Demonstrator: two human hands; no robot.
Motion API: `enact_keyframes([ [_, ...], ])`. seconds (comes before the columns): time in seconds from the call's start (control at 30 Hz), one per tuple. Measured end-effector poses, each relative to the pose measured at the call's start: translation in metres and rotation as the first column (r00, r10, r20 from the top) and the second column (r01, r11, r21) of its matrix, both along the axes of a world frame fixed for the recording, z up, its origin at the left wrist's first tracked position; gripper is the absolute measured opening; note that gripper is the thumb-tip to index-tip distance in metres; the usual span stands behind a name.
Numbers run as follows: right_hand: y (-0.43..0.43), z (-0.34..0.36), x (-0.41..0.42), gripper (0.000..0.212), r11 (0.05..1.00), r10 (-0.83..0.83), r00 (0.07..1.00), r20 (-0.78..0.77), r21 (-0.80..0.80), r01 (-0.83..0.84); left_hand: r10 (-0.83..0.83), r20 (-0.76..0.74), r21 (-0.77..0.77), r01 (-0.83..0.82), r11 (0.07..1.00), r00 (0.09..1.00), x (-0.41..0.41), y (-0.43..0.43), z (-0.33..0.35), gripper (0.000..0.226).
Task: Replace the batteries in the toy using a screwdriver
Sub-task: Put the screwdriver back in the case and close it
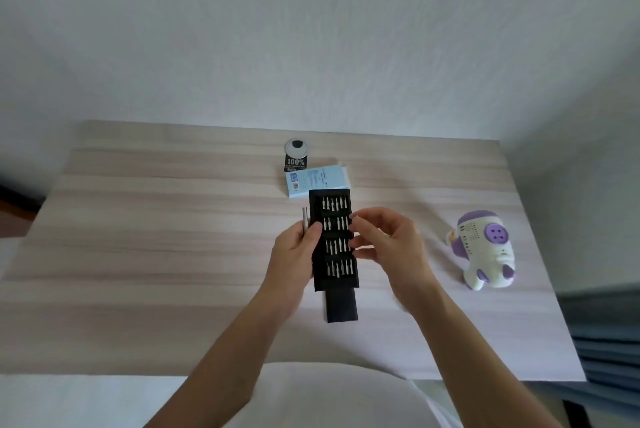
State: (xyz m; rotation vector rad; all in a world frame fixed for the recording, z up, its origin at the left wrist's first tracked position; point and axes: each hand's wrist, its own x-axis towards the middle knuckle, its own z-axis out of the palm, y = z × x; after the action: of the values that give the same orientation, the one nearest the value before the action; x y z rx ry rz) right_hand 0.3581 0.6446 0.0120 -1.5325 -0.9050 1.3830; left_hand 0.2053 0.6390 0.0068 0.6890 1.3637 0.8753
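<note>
**user1:** so what are the hands doing?

**user2:** The left hand (294,251) grips the black bit tray (334,206) of a screwdriver set by its left edge. The thumb (317,228) is hooked over the top face and the other fingers are hidden underneath. A silver driver handle (305,221) sticks up along that same edge, just past the thumb. The right hand (391,240) is at the tray's right edge with its fingers curled in and its fingertips (355,220) right at the rows of bits. Honestly can't tell if it's pinching a bit or just touching the tray, it's a bit blurry there.

**user1:** and the tray, is it out of its case?

**user2:** Partly. A black sleeve (342,304) pokes out from under the tray's near end, toward the person. The tray has four rows of silver bits standing in their slots.

**user1:** where's the toy?

**user2:** The toy (486,249) is a white and purple plastic figure. It sits on the wooden table (156,220) off to the right, well apart from both hands, and nobody's touching it.

**user1:** anything else around?

**user2:** A light blue box (317,180) lies just behind the tray's far end. Behind that is a black card (295,163) printed "100%", with a round disc (296,147) at its top. There's a pale wall (311,29) behind the table and something dark blue (606,323) at the right edge, no idea what it is.
</note>
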Motion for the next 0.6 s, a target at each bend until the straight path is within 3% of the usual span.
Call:
enact_keyframes([
  [0.23, -0.006, 0.03, 0.013, 0.004, 0.992, 0.076, 0.994, 0.084, 0.094, -0.084, 0.033, -0.021, 0.048, -0.032, 0.998, 0.999, 0.012, -0.011, 0.02, 0.023],
  [0.6, -0.008, 0.036, 0.004, 0.011, 0.975, 0.127, 0.921, 0.367, 0.123, -0.184, 0.025, -0.045, 0.104, -0.02, 0.994, 0.999, 0.015, -0.024, 0.032, 0.023],
])
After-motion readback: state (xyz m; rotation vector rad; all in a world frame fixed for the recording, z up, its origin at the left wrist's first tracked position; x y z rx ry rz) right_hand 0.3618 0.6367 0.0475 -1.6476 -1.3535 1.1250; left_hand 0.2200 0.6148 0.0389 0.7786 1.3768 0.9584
